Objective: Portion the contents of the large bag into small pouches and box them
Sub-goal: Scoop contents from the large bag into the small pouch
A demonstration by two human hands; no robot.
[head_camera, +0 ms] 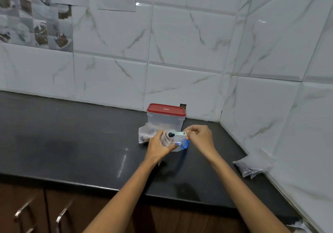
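1. Now the left hand (158,145) curls its fingers round a small clear pouch (166,140), holding it above the black counter (72,142).
2. The right hand (200,136) pinches the handle of a pale green scoop (175,134), whose dark-filled bowl sits at the pouch mouth.
3. Just behind stand a red-lidded clear box (165,117) and the large bag (146,133).
4. Well apart, filled pouches (252,166) lie by the right wall.
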